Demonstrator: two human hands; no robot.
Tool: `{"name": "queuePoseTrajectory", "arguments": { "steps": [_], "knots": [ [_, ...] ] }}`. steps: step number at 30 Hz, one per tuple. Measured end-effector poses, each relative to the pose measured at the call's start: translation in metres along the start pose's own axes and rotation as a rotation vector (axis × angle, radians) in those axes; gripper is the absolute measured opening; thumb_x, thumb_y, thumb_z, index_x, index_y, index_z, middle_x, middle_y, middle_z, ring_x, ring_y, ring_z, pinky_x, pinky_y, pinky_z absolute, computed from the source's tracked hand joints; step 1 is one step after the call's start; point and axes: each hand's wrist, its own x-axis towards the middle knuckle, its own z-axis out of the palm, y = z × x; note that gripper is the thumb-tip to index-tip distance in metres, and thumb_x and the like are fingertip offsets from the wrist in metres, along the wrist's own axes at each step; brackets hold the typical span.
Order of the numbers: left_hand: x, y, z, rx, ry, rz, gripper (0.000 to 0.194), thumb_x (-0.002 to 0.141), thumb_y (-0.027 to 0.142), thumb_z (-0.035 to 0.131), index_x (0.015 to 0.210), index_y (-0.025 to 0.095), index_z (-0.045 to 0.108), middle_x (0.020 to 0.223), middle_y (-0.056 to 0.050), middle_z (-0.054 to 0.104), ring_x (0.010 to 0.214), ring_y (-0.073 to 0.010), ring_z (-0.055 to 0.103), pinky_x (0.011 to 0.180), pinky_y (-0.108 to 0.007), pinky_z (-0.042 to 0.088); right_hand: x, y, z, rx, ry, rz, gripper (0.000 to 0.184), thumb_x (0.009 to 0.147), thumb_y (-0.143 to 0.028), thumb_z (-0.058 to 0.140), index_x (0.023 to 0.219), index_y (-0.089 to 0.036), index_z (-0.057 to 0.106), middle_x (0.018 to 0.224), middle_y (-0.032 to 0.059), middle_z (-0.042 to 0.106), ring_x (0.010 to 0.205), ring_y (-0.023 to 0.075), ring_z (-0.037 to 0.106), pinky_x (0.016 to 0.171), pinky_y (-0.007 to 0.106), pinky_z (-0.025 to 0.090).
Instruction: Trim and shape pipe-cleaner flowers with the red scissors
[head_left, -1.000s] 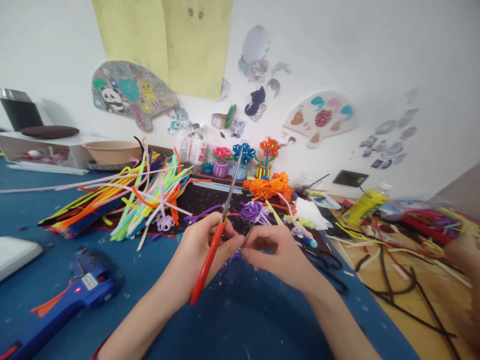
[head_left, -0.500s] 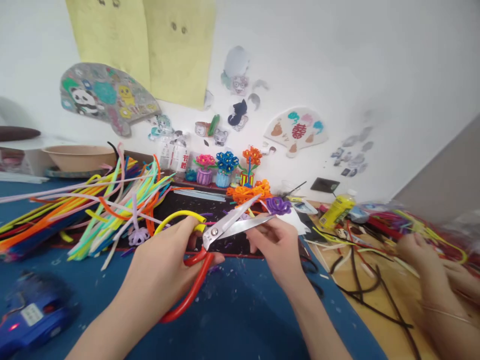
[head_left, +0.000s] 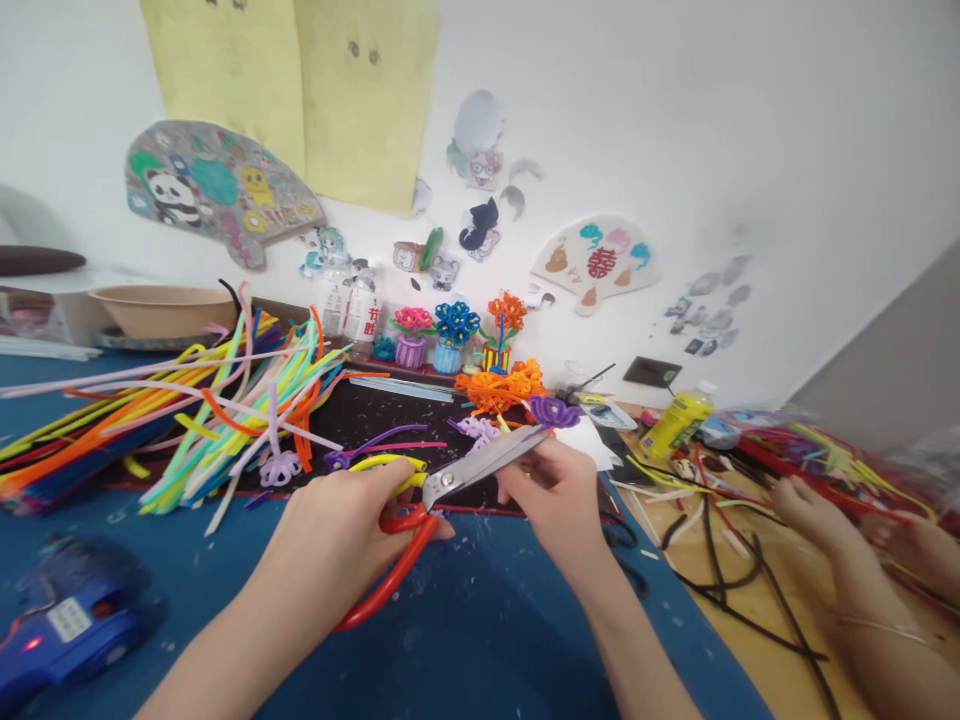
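My left hand (head_left: 341, 535) is wrapped round the red and yellow handles of a pair of scissors (head_left: 439, 495). The steel blades are closed and point up to the right. My right hand (head_left: 551, 500) pinches the stem of a small purple pipe-cleaner flower (head_left: 553, 410), held right at the blade tips. Both hands hover above the blue table cover (head_left: 480, 640), in front of a black mat (head_left: 390, 420).
A big heap of coloured pipe cleaners (head_left: 187, 400) lies at left, a blue glue gun (head_left: 67, 625) at the lower left. Small flower pots (head_left: 450, 340) and an orange flower pile (head_left: 499, 385) stand behind. Another person's hands (head_left: 810, 505) work at right among pipe cleaners; a yellow bottle (head_left: 675, 420) stands nearby.
The scissors swung from upright to pointing right, opened, then closed at the purple flower's stem. My view shifted right, and the other person's hands came into sight.
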Motion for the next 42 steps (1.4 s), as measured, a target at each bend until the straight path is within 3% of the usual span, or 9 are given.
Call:
{"name": "queuePoseTrajectory", "arguments": {
  "steps": [7,21,29,33,35,39,42],
  "knots": [
    [0.001,0.000,-0.001,0.025,-0.008,-0.009,0.036,0.074,0.062,0.057,0.075,0.026,0.061,0.054,0.004,0.059,0.054,-0.0176,0.057,0.050,-0.023,0.026,-0.001,0.002,-0.001,-0.065,-0.014,0.003,0.015,0.078,-0.022,0.061,0.064,-0.015,0.063,0.049,-0.0045,0.051,0.045,0.0087,0.049,0.047,0.021,0.037],
    [0.000,-0.003,0.000,0.104,-0.019,-0.008,0.035,0.078,0.059,0.053,0.077,0.025,0.062,0.050,0.003,0.055,0.053,-0.0189,0.057,0.050,-0.023,0.023,0.000,0.001,-0.002,-0.132,-0.027,-0.006,0.015,0.078,-0.022,0.060,0.065,-0.015,0.064,0.049,-0.0036,0.051,0.047,0.0096,0.047,0.048,0.022,0.037],
    [0.001,-0.002,0.000,-0.006,-0.024,0.006,0.040,0.075,0.062,0.055,0.065,0.022,0.055,0.049,0.004,0.053,0.046,-0.0124,0.047,0.049,-0.022,0.023,0.000,-0.001,-0.002,0.007,-0.015,0.056,0.008,0.076,-0.019,0.061,0.069,-0.016,0.064,0.047,-0.0051,0.051,0.043,0.0095,0.051,0.046,0.021,0.041],
    [0.001,0.001,-0.003,-0.086,-0.047,-0.025,0.039,0.074,0.058,0.055,0.062,0.022,0.050,0.054,0.004,0.057,0.050,-0.0123,0.050,0.050,-0.022,0.027,0.002,0.000,-0.001,0.083,0.040,0.080,0.011,0.075,-0.023,0.065,0.066,-0.017,0.062,0.052,-0.0032,0.057,0.042,0.0094,0.051,0.044,0.022,0.042],
    [0.002,0.002,-0.003,-0.107,-0.069,-0.048,0.034,0.074,0.055,0.055,0.066,0.022,0.051,0.059,0.004,0.060,0.054,-0.0139,0.054,0.051,-0.022,0.028,0.002,0.001,-0.001,0.122,0.072,0.083,0.010,0.073,-0.022,0.066,0.066,-0.017,0.062,0.057,-0.0024,0.059,0.041,0.0088,0.051,0.043,0.022,0.043],
    [0.001,0.006,-0.003,-0.088,-0.048,-0.070,0.026,0.074,0.047,0.058,0.087,0.024,0.055,0.077,0.002,0.066,0.065,-0.0175,0.061,0.055,-0.023,0.032,0.003,0.006,-0.001,0.123,0.059,0.064,0.010,0.073,-0.016,0.062,0.063,-0.018,0.061,0.048,-0.0047,0.054,0.041,0.0086,0.049,0.042,0.021,0.041],
    [0.000,0.008,-0.002,-0.111,-0.069,-0.091,0.026,0.075,0.048,0.056,0.087,0.025,0.054,0.079,0.002,0.066,0.069,-0.0185,0.062,0.056,-0.024,0.033,0.002,0.006,0.000,0.126,0.053,0.074,0.011,0.074,-0.018,0.062,0.062,-0.018,0.061,0.048,-0.0045,0.055,0.040,0.0082,0.049,0.042,0.021,0.041]
  ]
}}
